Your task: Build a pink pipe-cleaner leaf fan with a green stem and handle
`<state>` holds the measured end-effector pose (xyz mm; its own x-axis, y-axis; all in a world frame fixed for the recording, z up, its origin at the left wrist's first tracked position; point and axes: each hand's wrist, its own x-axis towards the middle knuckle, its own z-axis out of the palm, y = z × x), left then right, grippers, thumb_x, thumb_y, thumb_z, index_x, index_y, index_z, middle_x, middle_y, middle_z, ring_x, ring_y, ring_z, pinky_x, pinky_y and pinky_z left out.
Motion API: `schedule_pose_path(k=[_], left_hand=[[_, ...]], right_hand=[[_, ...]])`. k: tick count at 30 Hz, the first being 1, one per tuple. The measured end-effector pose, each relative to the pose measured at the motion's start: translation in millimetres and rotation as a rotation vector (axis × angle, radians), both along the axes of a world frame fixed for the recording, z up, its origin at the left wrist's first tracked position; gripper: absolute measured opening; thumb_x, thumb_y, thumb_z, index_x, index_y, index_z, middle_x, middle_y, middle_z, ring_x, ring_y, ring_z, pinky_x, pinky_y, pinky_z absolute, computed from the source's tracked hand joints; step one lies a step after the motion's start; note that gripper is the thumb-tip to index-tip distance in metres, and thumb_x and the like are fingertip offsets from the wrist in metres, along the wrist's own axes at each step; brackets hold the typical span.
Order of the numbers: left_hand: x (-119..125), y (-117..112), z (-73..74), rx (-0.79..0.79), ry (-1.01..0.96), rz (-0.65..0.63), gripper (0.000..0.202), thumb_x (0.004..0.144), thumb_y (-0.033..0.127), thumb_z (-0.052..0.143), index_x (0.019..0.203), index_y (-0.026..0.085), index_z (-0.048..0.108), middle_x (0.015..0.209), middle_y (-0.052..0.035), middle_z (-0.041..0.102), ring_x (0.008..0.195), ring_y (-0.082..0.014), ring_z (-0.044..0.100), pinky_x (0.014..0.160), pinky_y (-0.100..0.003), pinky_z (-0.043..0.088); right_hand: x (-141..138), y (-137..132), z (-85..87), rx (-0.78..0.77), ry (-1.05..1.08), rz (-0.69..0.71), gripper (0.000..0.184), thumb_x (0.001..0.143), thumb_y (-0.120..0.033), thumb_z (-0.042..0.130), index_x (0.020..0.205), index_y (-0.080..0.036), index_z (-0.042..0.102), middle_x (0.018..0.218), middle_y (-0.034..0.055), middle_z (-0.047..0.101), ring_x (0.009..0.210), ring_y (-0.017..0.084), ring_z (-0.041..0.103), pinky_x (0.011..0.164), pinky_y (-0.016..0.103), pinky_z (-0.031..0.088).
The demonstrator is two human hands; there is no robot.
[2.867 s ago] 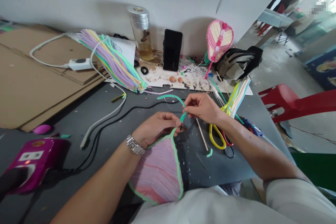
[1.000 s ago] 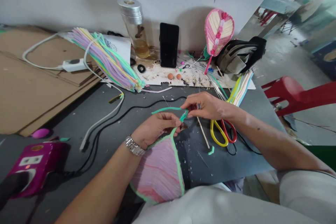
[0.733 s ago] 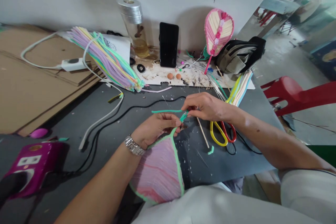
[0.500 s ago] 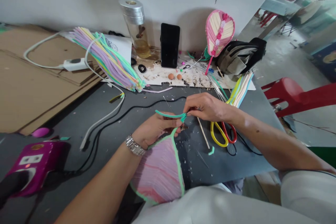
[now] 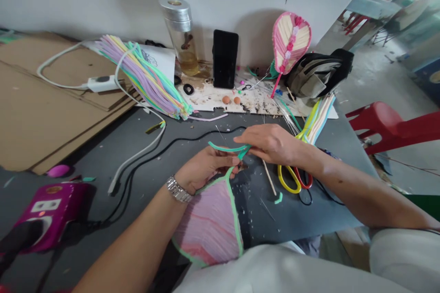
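Observation:
A pink and lilac leaf-shaped fan (image 5: 209, 224) edged in green lies against my lap, its tip pointing away from me. My left hand (image 5: 206, 168), with a metal watch on the wrist, is closed on the fan's tip where the green edges meet. My right hand (image 5: 271, 143) pinches a green strip (image 5: 227, 148) that runs from that tip and bends left. A thin wooden stick (image 5: 269, 177) lies on the dark table (image 5: 172, 137) just under the right hand.
Yellow and red scissors (image 5: 292, 178) lie right of the hands. A bundle of pastel strips (image 5: 147, 78), a bottle (image 5: 182, 36), a phone (image 5: 225, 58), a finished fan (image 5: 290, 41) and a bag (image 5: 316, 78) stand at the back. A magenta glue gun (image 5: 44, 213) sits left, cardboard (image 5: 41, 105) beyond it.
My right hand has kept turning the green strip about the fan's tip; its free end swung from arching upward to lying low and pointing left. My left hand has stayed on the tip.

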<state>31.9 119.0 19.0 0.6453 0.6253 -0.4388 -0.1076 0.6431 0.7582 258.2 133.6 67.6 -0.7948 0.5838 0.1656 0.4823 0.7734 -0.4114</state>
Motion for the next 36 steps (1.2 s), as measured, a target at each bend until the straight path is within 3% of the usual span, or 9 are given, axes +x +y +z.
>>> schedule_pose_path(k=[3,8,11,18,26,32,36], left_hand=[[0.6,0.2,0.1,-0.010,-0.008,-0.013,0.026,0.063,0.031,0.090,0.071,0.010,0.076,0.063,-0.0050,0.069,0.059,-0.0122,0.059,0.061,-0.024,0.046],[0.9,-0.7,-1.3,-0.006,0.003,-0.016,0.026,0.065,0.031,0.089,0.071,0.010,0.075,0.064,-0.0054,0.069,0.060,-0.0126,0.060,0.063,-0.025,0.046],[0.8,-0.6,-2.2,0.003,-0.009,-0.020,0.027,0.065,0.033,0.088,0.069,0.010,0.074,0.063,-0.0050,0.068,0.058,-0.0119,0.059,0.062,-0.025,0.045],[1.4,-0.1,-2.3,-0.008,-0.024,-0.028,0.027,0.064,0.032,0.089,0.065,0.011,0.072,0.063,-0.0045,0.068,0.057,-0.0110,0.059,0.060,-0.024,0.045],[2.7,-1.4,-5.6,-0.065,-0.030,-0.029,0.035,0.059,0.037,0.092,0.066,0.012,0.070,0.062,-0.0042,0.069,0.055,-0.0110,0.059,0.057,-0.023,0.046],[2.9,-0.1,-7.5,-0.064,-0.010,-0.025,0.037,0.058,0.040,0.093,0.065,0.012,0.069,0.062,-0.0049,0.070,0.054,-0.0100,0.060,0.057,-0.021,0.045],[2.8,0.1,-6.5,-0.052,0.003,-0.023,0.037,0.058,0.039,0.093,0.065,0.012,0.070,0.062,-0.0044,0.069,0.055,-0.0106,0.060,0.057,-0.022,0.045]], right_hand=[[1.6,-1.3,7.1,-0.111,0.118,-0.042,0.029,0.095,-0.024,0.061,0.122,-0.012,0.064,0.110,0.0147,0.070,0.095,0.020,0.066,0.082,0.035,0.052],[-3.7,7.3,8.1,-0.266,0.208,-0.049,0.015,0.097,-0.021,0.058,0.093,-0.015,0.071,0.094,0.0072,0.067,0.087,0.015,0.063,0.082,0.031,0.051],[-6.5,11.6,4.7,-0.215,0.163,-0.028,0.014,0.095,-0.017,0.058,0.091,-0.016,0.071,0.092,0.0059,0.063,0.086,0.015,0.061,0.081,0.031,0.049],[-16.2,-2.8,11.6,0.104,-0.072,-0.033,0.028,0.084,0.001,0.044,0.090,-0.016,0.066,0.090,0.0078,0.062,0.081,0.017,0.055,0.068,0.027,0.041],[-10.9,-0.5,-7.4,0.096,0.241,-0.017,0.030,0.085,0.001,0.045,0.093,-0.019,0.066,0.095,0.0086,0.069,0.089,0.019,0.061,0.078,0.031,0.048],[-8.2,1.8,-11.8,0.159,0.164,-0.006,0.029,0.084,0.000,0.048,0.091,-0.019,0.067,0.096,0.0082,0.070,0.087,0.019,0.063,0.079,0.034,0.047],[-8.1,-0.6,-7.8,0.070,0.136,-0.006,0.029,0.085,0.000,0.047,0.096,-0.017,0.068,0.098,0.0099,0.069,0.092,0.019,0.064,0.081,0.033,0.050]])
